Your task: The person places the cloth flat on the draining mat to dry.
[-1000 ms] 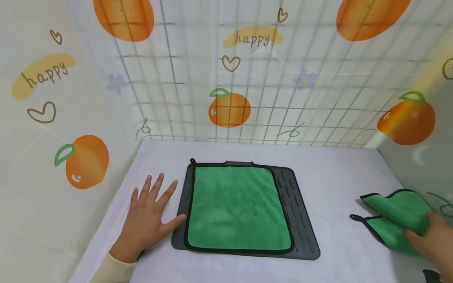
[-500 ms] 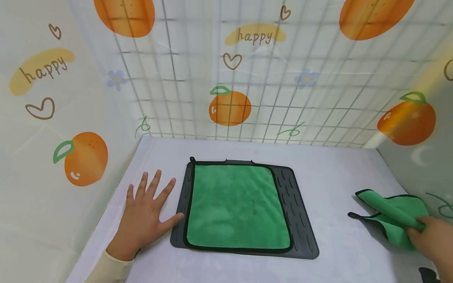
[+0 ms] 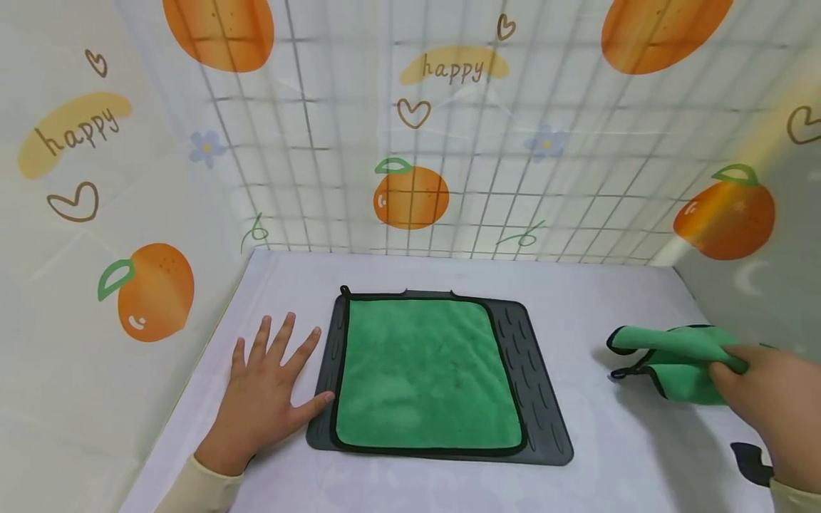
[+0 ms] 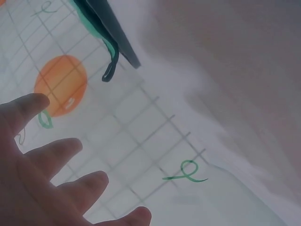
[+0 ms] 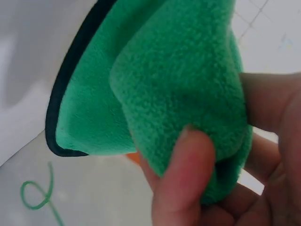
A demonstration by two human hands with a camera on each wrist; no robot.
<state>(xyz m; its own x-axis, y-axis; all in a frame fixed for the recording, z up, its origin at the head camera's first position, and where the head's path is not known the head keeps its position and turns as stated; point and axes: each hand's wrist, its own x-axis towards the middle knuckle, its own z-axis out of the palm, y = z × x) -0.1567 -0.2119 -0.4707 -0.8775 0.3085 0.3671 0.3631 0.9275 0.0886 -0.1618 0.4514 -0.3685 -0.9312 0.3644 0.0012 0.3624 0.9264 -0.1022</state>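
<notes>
Okay, main change is on the right: the right hand [image 3: 770, 399] has shifted inward from the tabletop's right edge, and the crumpled green cloth [image 3: 683, 344] in it now sits nearer the board [image 3: 541, 388]. The cuff of the right sleeve [image 3: 797, 496] has come into the head view too. The crumpled cloth looks raised over the right part of the tabletop [image 3: 596, 299], its shadow [image 3: 681, 434] falling below it; can't tell if its black loop [image 3: 618, 374] brushes the surface. My read: this cloth has gone from being gathered to being carried, fold kept, not yet spread.

Right hand grip: pinched, thumb on one face of the fold and fingers behind, clear in the right wrist view. A black-edged corner hangs loose there, outside the pinch.

Left hand [image 3: 259, 410] basically unchanged: wide open, fingers straight and splayed, holding nothing. It's between the tabletop's left edge and the board, thumb tip over the board's left border, just beside the spread green cloth [image 3: 430, 374]; thumb contact with the board, can't tell.

Spread cloth hasn't moved: flat on the board, black trim all round, corner loop [image 3: 344, 290] at the board's far left corner, more grey showing down the board's right side. Crumpled cloth and board well apart, bare tabletop between them.
</notes>
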